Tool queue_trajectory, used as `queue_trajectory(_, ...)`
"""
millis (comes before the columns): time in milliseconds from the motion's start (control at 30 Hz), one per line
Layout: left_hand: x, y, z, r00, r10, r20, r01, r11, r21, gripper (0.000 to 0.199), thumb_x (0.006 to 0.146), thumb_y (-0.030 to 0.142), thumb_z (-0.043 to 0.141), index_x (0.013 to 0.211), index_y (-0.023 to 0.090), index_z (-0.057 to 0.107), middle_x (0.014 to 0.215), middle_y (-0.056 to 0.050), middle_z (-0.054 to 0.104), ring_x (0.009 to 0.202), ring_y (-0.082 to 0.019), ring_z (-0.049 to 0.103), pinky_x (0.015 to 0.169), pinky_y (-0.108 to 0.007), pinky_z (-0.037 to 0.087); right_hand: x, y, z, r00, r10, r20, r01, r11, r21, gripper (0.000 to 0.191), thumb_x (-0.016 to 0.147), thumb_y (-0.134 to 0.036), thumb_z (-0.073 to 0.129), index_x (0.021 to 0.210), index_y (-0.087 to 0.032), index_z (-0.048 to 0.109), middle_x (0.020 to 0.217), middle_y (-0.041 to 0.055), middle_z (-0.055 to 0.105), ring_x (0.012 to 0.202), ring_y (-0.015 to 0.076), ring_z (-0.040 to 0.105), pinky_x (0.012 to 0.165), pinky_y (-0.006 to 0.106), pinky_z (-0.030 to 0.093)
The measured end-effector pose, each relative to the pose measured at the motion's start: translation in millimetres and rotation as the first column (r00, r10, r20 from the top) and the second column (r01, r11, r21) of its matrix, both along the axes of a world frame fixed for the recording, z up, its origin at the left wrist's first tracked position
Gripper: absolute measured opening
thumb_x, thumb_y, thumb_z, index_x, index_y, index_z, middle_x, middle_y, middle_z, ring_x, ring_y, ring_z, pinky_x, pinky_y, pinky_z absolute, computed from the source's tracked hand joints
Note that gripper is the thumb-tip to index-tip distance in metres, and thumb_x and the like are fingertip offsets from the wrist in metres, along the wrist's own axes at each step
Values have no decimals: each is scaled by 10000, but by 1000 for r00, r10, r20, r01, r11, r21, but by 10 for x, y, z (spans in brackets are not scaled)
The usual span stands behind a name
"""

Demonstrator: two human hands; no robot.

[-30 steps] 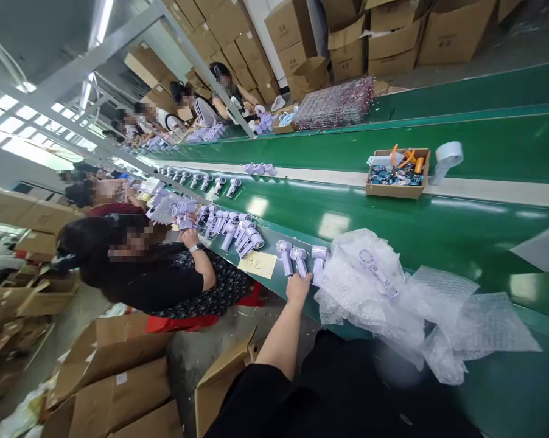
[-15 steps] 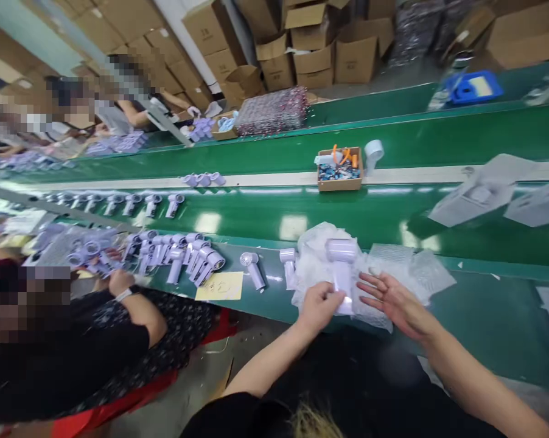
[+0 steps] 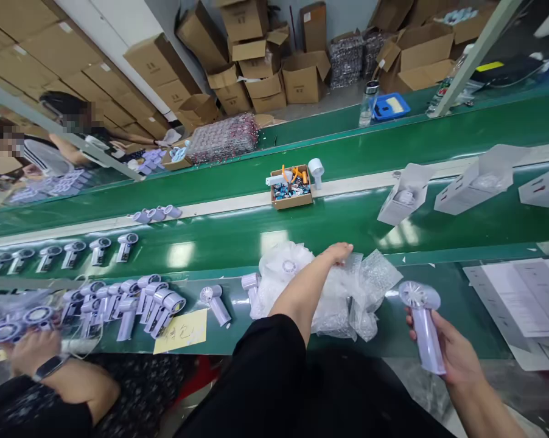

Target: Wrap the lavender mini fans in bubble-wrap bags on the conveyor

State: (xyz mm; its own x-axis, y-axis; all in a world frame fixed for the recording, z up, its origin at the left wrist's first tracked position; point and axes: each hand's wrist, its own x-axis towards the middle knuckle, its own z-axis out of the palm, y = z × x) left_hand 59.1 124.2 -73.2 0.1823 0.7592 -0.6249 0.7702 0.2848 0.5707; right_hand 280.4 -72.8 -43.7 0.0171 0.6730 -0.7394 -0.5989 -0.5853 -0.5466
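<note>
My right hand [image 3: 454,350] is wrapped round the handle of a pale purple handheld fan [image 3: 424,325], its round grille facing up. The fan is over the front edge of the bench, to the right of the wrap. My left hand [image 3: 338,252] reaches across a heap of clear bubble-wrap bags [image 3: 332,304], fingers stretched out at the heap's far side. Its fingertips are partly hidden. Among the wrap on the left a wrapped fan [image 3: 289,266] shows through. Just left of the heap lie a second purple fan [image 3: 251,286] and a third one [image 3: 216,304].
A row of fans [image 3: 98,249] lies on the green conveyor [image 3: 229,234]. A small parts box [image 3: 293,198] sits on the middle rail. Open white boxes [image 3: 405,194] stand at right, above printed sheets [image 3: 525,298]. A co-worker's hand [image 3: 37,353] is at left among fans.
The fan has passed from my left hand to my right, which has swung right. My left hand has moved forward over the bubble wrap. The view has turned right.
</note>
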Motion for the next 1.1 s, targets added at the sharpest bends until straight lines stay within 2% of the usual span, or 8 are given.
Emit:
queue_trajectory(233,16,166,-134,938,-335,-87,329,941,-77,115,557,137,707,568,180,601,655,-27,628,745,-196,598,763,-332,460,-26,34,-168,989,108,-98,-116,991,-70,226,757,-288,660,969,-217,631,934,49,722,786,249,699,582,361,628)
queue_trajectory(333,-38,274,-13,912,-390,-126,397,917,34,150,537,76,690,568,170,578,842,-52,644,988,-227,543,912,-369,388,10,130,-187,985,123,-117,-133,988,-77,247,771,-308,647,1004,-229,616,956,49,717,801,251,696,591,369,625)
queue_trajectory(433,-219,361,243,902,-413,-124,428,893,140,106,640,151,660,726,192,614,927,-28,630,987,-194,529,906,-319,382,36,186,-179,981,140,-135,-150,986,-67,262,767,-325,648,1011,-234,613,945,53,713,788,245,692,568,349,615)
queue_trajectory(567,-494,197,636,968,-246,55,224,939,261,251,684,299,678,892,176,610,822,0,619,774,-149,554,702,-237,423,-16,167,-77,942,206,-265,-211,977,7,261,721,-335,689,949,-224,623,828,55,708,699,220,676,520,308,578)
queue_trajectory(667,-534,-220,775,964,60,259,-98,986,135,330,602,373,747,801,145,616,696,13,605,639,-124,532,583,-217,401,-192,162,75,852,369,-371,-329,929,170,287,703,-399,699,891,-199,616,714,62,684,581,209,645,478,308,533)
queue_trajectory(733,-490,-566,780,895,207,395,-229,973,9,300,585,350,754,740,129,624,678,3,615,624,-115,533,582,-215,405,-358,198,179,788,490,-372,-415,870,267,319,707,-401,698,927,-192,601,718,67,680,569,207,638,483,311,517)
queue_trajectory(900,-420,-1246,705,654,418,630,-306,908,-285,161,650,210,654,763,99,685,687,-23,646,621,-103,542,628,-225,428,-661,283,296,715,650,-258,-557,752,352,407,768,-352,655,1124,-201,531,770,59,669,593,166,631,538,272,502)
queue_trajectory(1100,-502,-1579,624,667,403,627,-372,909,-188,54,606,134,637,641,110,671,591,20,596,578,-83,494,579,-203,387,-764,132,444,726,676,-125,-620,723,304,773,701,-289,724,1370,-307,339,985,48,622,736,199,637,553,316,540)
